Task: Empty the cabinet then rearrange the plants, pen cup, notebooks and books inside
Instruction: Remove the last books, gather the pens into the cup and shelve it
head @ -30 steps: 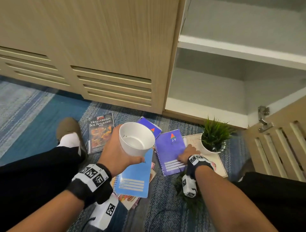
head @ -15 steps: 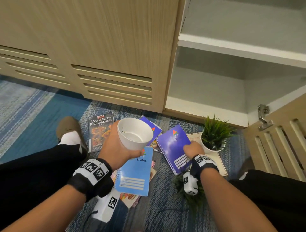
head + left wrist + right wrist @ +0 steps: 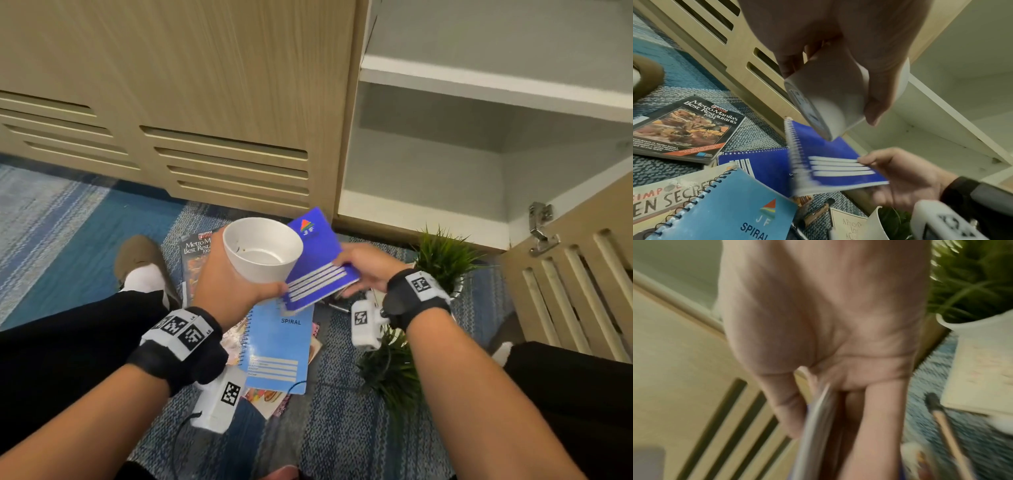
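Fingers (image 3: 791, 65) of the left hand (image 3: 229, 281) are curling round a white cup (image 3: 262, 251), holding it mouth-up above the floor; the palm is hiding most of the cup's wall in the left wrist view. The right hand (image 3: 368, 270) is pinching the edge of a dark blue spiral notebook (image 3: 318, 263), thumb on the cover and fingers beneath, lifting it tilted just beside the cup. The right wrist view is blurring, so only the page edges are showing. On the rug (image 3: 85, 219) a light blue spiral notebook (image 3: 277, 353) is lying over partly covered books; a restaurant guide (image 3: 684, 128) is lying left, half hidden by the cup in the head view. A potted plant (image 3: 445, 257) is standing before the open cabinet (image 3: 428, 219); a second plant (image 3: 390, 370) is being overlapped by the right forearm.
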